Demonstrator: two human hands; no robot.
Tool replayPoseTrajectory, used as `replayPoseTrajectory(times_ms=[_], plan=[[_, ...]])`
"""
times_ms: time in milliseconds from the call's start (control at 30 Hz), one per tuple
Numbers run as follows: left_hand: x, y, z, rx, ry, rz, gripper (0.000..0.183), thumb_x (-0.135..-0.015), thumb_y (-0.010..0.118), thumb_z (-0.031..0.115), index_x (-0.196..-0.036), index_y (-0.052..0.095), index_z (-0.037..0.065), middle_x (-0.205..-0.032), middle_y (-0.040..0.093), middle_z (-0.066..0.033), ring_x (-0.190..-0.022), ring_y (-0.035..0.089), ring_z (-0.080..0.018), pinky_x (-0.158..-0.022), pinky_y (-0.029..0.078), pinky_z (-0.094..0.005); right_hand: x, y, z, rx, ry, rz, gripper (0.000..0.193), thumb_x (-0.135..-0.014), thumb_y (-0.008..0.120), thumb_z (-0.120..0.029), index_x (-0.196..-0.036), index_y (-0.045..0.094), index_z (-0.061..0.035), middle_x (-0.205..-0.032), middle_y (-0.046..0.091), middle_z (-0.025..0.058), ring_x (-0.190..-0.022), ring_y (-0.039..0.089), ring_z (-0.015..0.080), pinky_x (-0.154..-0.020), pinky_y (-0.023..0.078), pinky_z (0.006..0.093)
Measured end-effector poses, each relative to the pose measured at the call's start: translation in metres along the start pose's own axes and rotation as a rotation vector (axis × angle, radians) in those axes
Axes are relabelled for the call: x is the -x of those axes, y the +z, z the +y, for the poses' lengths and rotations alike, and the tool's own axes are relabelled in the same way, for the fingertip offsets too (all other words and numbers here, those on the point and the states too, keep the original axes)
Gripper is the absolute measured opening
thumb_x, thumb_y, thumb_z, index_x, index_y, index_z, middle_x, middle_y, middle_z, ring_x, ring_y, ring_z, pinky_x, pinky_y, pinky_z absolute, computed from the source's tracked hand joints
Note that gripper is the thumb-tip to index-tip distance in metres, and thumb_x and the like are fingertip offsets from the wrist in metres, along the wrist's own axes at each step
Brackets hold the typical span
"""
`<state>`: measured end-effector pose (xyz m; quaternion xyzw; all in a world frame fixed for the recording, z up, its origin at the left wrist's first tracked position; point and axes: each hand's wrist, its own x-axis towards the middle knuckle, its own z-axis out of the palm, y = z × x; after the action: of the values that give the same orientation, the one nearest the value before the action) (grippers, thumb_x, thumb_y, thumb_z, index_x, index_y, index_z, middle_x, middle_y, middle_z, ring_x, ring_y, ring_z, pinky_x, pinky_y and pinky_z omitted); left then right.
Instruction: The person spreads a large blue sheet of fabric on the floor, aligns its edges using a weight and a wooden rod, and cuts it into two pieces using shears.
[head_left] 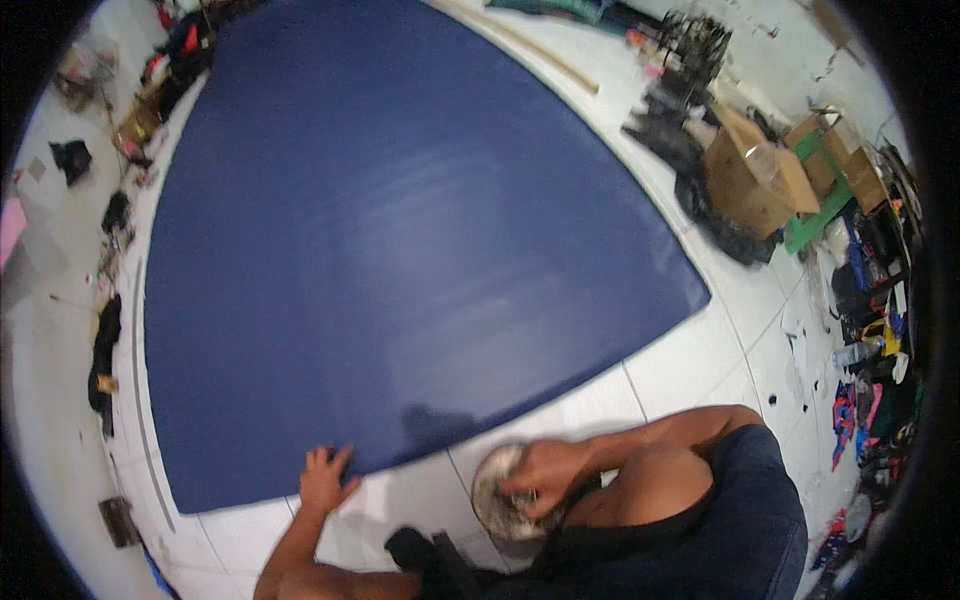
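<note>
A large dark blue sheet (300, 250) lies spread flat on the white tiled floor. At its near edge, towards the left, my left hand (325, 482) rests with fingers spread, the tips on the sheet. To the right, just off that edge, a round whitish and brown container-like thing (492, 495) stands on the floor; its exact kind is unclear. My right hand (545, 475) is over it with fingers curled down into or onto it. Whatever the fingers pinch is hidden. A dark shadow falls on the sheet between my hands.
An opened cardboard box (745, 185) stands at the right beside black plastic bags (725, 235). A long pale rod (545, 55) lies along the far right edge. Heaped cloth and scraps (870, 330) line the right wall, more clutter the left. My bent knee (665, 485) is near the right hand.
</note>
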<state>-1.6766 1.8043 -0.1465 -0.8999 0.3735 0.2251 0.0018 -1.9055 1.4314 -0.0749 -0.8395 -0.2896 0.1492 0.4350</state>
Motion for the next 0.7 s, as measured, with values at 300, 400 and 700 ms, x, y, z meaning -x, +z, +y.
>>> replayPoseTrajectory(times_ms=[300,400,700], plan=[[-0.001,0.003,0.006,0.010,0.012,0.039,0.070,-0.077,0.076,0.035,-0.141,0.050,0.022,-0.139,0.046,-0.0214,-0.129,0.039,-0.0450,-0.100,0.045,-0.0519,-0.025,-0.068,0.011,0.122,0.146,0.641,0.029,-0.070,0.079,-0.027,-0.080,0.058,-0.0101,-0.056,0.055,0.0076,-0.051,0.059,0.0274,-0.046,0.044,0.0391],[0.000,0.009,0.001,-0.017,0.012,0.033,0.070,-0.077,0.077,0.034,-0.141,0.050,0.020,-0.139,0.045,-0.0241,-0.131,0.036,-0.0474,-0.103,0.041,-0.0537,-0.043,-0.079,0.028,0.221,0.215,0.600,0.031,-0.071,0.075,-0.030,-0.084,0.055,-0.0104,-0.060,0.058,0.0101,-0.057,0.062,0.0324,-0.049,0.047,0.0452],[-0.036,-0.052,0.019,-0.028,0.009,-0.410,0.072,-0.080,0.077,0.034,-0.141,0.049,0.009,-0.146,0.039,-0.0276,-0.139,0.027,-0.0477,-0.112,0.032,-0.0532,-0.075,-0.116,0.056,0.115,0.608,0.569,0.038,-0.079,0.072,-0.032,-0.101,0.053,-0.0064,-0.074,0.066,0.0156,-0.071,0.067,0.0354,-0.062,0.053,0.0444]])
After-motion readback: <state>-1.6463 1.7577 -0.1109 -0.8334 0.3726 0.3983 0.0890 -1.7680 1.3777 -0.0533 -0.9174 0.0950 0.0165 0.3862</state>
